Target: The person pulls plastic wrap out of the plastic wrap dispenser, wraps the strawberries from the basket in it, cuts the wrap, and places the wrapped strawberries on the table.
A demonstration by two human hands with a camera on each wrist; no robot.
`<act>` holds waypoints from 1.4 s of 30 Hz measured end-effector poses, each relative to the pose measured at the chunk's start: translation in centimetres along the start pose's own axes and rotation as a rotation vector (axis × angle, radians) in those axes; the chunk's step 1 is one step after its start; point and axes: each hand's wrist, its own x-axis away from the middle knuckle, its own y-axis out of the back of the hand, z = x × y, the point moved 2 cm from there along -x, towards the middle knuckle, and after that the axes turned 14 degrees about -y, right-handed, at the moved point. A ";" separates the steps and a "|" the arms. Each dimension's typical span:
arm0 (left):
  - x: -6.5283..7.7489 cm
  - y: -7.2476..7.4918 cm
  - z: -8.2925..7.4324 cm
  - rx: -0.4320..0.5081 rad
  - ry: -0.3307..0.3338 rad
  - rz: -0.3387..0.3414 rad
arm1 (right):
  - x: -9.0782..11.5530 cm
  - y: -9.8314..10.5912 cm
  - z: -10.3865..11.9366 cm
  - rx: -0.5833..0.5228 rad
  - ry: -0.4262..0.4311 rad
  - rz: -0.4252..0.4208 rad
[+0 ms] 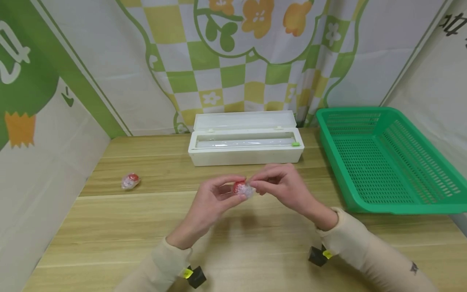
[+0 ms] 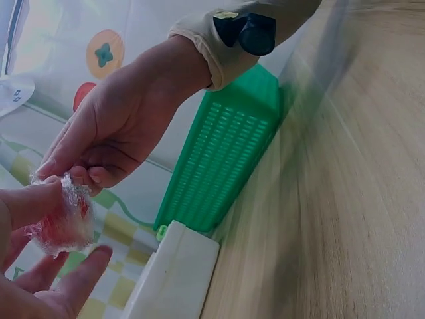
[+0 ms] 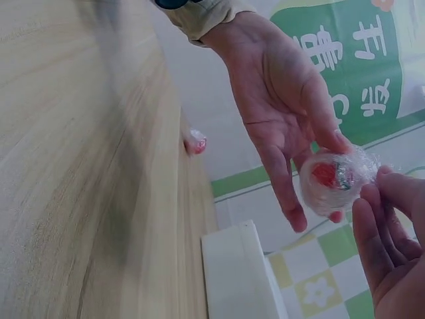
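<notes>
A small red ball (image 1: pixel 238 188) wrapped in clear cling film is held above the table. My left hand (image 1: pixel 210 198) grips it between thumb and fingers. On its right side, the thumb and fingertips of my right hand (image 1: pixel 281 185) pinch the gathered cling film (image 3: pixel 369 166). Through the wrap, the right wrist view shows red with a patch of green. Another film-wrapped red ball (image 1: pixel 130 181) lies on the table to the left, its film bunched around it.
Behind the hands stands a white cling film dispenser (image 1: pixel 246 156), lid raised, with a roll inside and a green slider (image 1: pixel 295 144) at its right end. A green perforated basket (image 1: pixel 339 170) occupies the right side of the wooden table (image 1: pixel 109 235). Patterned cloth (image 1: pixel 233 77) hangs behind.
</notes>
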 end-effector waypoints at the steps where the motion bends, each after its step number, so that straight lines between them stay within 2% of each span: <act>1: 0.0 0.0 0.0 0.008 0.002 0.012 | 0.0 -0.1 0.0 -0.002 0.008 -0.012; 5: 0.0 -0.1 0.0 0.024 -0.003 0.053 | 0.0 -0.4 -0.1 -0.030 0.016 -0.040; 13: 0.1 -0.2 0.0 0.096 -0.056 0.109 | 0.2 -0.9 -0.4 -0.102 -0.063 -0.080; 19: 0.1 -0.4 -0.2 0.125 -0.054 0.086 | 0.3 -1.2 -0.4 -0.128 -0.076 -0.073; 24: 0.1 -0.5 -0.3 0.090 -0.052 0.040 | 0.2 -1.3 -0.5 -0.160 -0.150 -0.059; 27: 0.0 -0.5 -0.2 0.054 -0.061 0.027 | 0.2 -1.2 -0.5 -0.160 -0.169 -0.021; 33: 0.1 -0.5 -0.2 0.026 -0.047 0.004 | 0.3 -1.0 -0.3 -0.108 -0.141 0.017; 38: 0.1 -0.6 -0.4 0.091 -0.069 0.038 | 0.4 -1.0 -0.3 -0.077 -0.084 -0.057; 42: 0.1 -0.6 -0.5 0.122 -0.091 0.067 | 0.4 -0.9 -0.3 -0.076 -0.086 -0.098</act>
